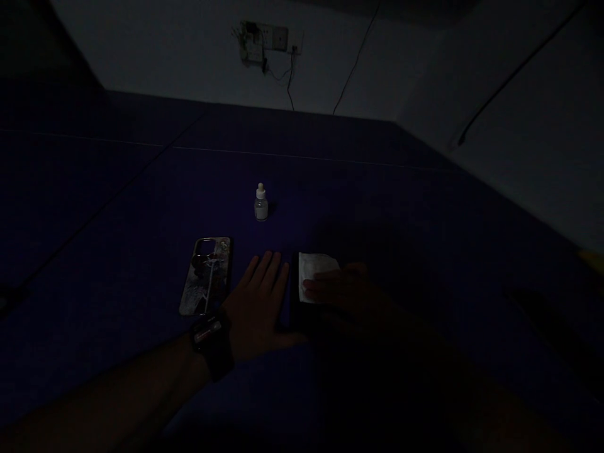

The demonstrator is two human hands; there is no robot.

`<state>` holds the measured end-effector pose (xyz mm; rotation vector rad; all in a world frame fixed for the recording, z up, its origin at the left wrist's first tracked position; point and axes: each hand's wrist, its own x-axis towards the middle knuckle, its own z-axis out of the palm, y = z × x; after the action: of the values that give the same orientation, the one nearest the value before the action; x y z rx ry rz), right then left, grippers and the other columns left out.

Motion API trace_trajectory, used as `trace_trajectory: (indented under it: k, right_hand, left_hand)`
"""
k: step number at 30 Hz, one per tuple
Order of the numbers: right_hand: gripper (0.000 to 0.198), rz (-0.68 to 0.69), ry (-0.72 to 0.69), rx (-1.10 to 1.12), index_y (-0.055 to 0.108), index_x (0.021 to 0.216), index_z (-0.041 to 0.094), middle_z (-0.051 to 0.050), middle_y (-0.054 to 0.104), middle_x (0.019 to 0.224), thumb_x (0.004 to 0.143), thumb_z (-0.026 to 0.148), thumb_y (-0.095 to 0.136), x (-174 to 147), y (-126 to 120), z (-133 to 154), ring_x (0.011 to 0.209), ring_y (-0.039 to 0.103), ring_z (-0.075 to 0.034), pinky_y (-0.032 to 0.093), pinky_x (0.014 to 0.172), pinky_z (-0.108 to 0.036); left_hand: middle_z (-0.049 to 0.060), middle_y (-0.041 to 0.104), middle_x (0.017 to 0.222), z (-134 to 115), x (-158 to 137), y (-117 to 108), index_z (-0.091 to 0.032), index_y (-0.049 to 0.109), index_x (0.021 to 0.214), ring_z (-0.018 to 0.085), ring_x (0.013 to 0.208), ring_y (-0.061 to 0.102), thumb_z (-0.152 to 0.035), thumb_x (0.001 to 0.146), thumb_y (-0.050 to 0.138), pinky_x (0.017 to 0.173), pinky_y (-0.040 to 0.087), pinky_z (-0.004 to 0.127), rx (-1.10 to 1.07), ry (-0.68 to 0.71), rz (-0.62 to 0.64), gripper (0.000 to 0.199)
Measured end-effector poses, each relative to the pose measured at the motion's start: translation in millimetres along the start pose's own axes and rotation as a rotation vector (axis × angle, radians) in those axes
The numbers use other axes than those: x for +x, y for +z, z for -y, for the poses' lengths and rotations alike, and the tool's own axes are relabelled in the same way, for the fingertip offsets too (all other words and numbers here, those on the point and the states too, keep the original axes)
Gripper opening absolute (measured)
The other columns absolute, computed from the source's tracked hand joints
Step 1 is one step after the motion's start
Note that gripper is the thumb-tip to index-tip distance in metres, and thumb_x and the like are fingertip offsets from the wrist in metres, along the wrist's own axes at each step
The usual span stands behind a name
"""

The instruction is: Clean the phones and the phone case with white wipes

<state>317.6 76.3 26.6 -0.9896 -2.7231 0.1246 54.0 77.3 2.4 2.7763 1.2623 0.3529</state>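
My left hand (257, 308) lies palm down on the dark blue surface, fingers stretched out and slightly apart. Its thumb reaches to the near left edge of a dark, flat, rectangular slab (295, 308), perhaps a phone; the dark hides its outline. On top of that slab is a white wipe (314, 261), pinned under the fingers of my right hand (346, 289). Two fingertips show against the white; the thumb is lost in shadow. Left of my left hand lies a patterned phone case (205, 277) with a camera cut-out. A small dropper bottle (261, 204) stands upright beyond both hands.
The room is very dim. Wall sockets (267, 39) with plugs and cables are at the back. A dark cable (509, 78) hangs down the right wall. A dark long shape (547, 327) lies at the right, and something yellow (592, 259) shows at the right edge.
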Motion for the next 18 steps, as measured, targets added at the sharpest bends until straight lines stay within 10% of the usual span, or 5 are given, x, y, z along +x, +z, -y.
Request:
trace_trajectory:
  k: [18]
  right_hand:
    - [0.062,0.091,0.236,-0.052,0.034,0.157,0.02,-0.012,0.035,0.162,0.104,0.051,0.035,33,12,5,0.148,0.034,-0.031,0.026,0.112,-0.056]
  left_hand:
    - [0.032,0.029,0.16,1,1,2,0.001,0.037,0.151,0.047,0.15,0.025,-0.095,0.076,0.037,0.121,0.021,0.06,0.008,-0.003,-0.001,0.122]
